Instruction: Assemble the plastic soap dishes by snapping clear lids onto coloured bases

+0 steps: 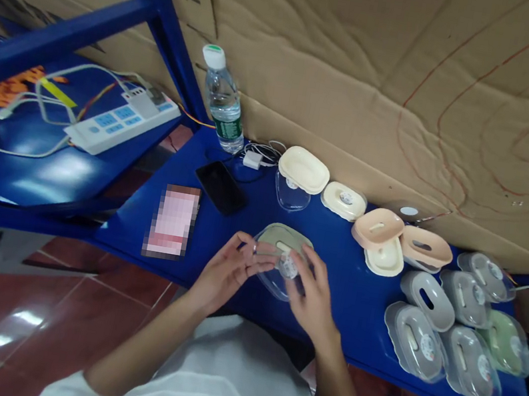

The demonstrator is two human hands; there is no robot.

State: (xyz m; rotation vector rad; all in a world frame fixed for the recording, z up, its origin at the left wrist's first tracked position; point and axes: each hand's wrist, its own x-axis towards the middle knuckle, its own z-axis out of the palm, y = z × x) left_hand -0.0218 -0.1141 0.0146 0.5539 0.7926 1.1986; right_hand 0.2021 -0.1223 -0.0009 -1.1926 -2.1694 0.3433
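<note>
In front of me is a pale green soap dish (271, 234) with a small cream-coloured bar in its middle. A clear plastic lid (270, 283) with a round white sticker (288, 266) is over its near part. My left hand (226, 273) is at the lid's left side, its fingers bent around the edge. My right hand (314, 294) grips the right side, fingertips beside the sticker and thumb low at the near edge. Whether the lid rests on the dish or is held just above it, I cannot tell.
Grey lidded dishes (423, 343) and a green one (506, 343) stand at right. Peach dishes (426, 249) and cream dishes (304, 169) line the cardboard wall. A water bottle (223, 107), black phone (221, 187), white charger (252, 159) and blurred pink packet (172, 222) are left; a power strip (122, 123) lies beyond.
</note>
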